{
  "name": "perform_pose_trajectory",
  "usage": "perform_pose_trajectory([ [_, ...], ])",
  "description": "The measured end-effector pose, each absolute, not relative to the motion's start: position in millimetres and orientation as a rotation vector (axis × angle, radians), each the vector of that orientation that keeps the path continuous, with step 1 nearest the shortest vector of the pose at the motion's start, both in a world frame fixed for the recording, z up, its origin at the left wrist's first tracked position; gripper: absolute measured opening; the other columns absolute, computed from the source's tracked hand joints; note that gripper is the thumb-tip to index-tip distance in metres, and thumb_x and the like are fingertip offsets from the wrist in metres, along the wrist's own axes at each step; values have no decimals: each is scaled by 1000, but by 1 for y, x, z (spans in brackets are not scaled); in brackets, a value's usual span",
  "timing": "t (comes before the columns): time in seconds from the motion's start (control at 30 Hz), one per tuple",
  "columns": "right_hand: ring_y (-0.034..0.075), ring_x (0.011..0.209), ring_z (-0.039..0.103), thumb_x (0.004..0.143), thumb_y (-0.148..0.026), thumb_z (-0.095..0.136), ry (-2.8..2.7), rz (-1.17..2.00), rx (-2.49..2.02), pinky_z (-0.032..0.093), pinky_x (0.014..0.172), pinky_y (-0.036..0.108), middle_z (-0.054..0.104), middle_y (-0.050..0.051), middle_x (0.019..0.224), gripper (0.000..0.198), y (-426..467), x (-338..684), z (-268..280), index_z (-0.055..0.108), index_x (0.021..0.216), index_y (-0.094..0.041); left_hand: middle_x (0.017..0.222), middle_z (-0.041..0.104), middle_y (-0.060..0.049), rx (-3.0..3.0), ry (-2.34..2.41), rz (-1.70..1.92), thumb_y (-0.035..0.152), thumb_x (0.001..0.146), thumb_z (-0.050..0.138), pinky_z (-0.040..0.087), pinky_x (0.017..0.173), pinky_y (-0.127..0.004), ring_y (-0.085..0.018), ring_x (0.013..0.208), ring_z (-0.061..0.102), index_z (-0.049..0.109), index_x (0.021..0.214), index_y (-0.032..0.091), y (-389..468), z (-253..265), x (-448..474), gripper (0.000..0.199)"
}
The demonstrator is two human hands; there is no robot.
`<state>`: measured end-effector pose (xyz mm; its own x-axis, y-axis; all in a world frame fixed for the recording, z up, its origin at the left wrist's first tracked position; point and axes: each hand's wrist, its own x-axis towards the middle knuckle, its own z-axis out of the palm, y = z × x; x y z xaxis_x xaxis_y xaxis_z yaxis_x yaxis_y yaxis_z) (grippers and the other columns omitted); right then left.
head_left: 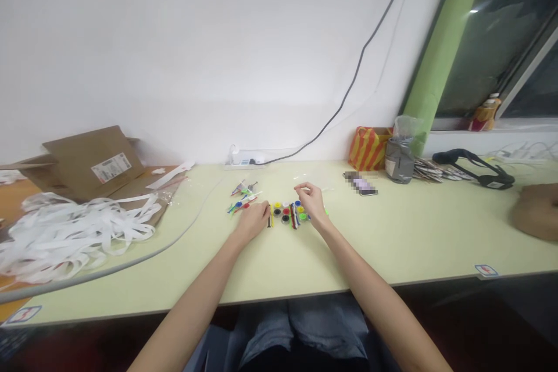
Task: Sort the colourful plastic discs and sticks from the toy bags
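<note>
Desk [270,270]: pale green top, set against a white wall.

Round pieces [285,211]: small; yellow, black, white, red, blue and green; grouped on the desk between and beside the two hands.

Thin sticks [293,217]: a bundle with red, white and blue among its colours, lying lengthwise amid the round pieces, just beside the right hand.

Left hand [253,220]: low at the left end of the group, fingers curled and close together; a black and a yellow strip [272,216] show at its fingertips. Whether it grips them cannot be told.

Right hand [313,203]: over the right end of the group, thumb and forefinger brought nearly together, other fingers bent; whether anything is pinched cannot be told.

Loose pile [244,188]: mixed colours, partly in clear plastic, beyond the left hand.

Power strip [244,160]: white, at the wall, black cable plugged in.

Left side: opened cardboard box [91,157]; heap of white ribbon [82,232]; grey cable [168,246] crossing the desk.

Right side: partly blurred flat item [361,183]; red-and-yellow striped bag [366,150]; grey container [399,161], plastic on top; black strap-like device [475,167].
</note>
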<state>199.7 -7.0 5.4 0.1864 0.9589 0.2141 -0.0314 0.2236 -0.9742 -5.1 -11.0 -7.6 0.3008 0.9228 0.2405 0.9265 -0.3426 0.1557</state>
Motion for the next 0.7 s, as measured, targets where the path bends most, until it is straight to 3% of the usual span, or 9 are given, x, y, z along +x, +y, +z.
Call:
perform_pose_trajectory([
  [0.7,9,46,29,73,-37,57,-1095,881,-999,21,44,22,37,-8,50,25,-14,200,14,62,87,-17,85,68,-6,-2575,-1856,-631,33,100,33,34,65,-28,-21,85,63,60,89,21,-19,0,-7,32],
])
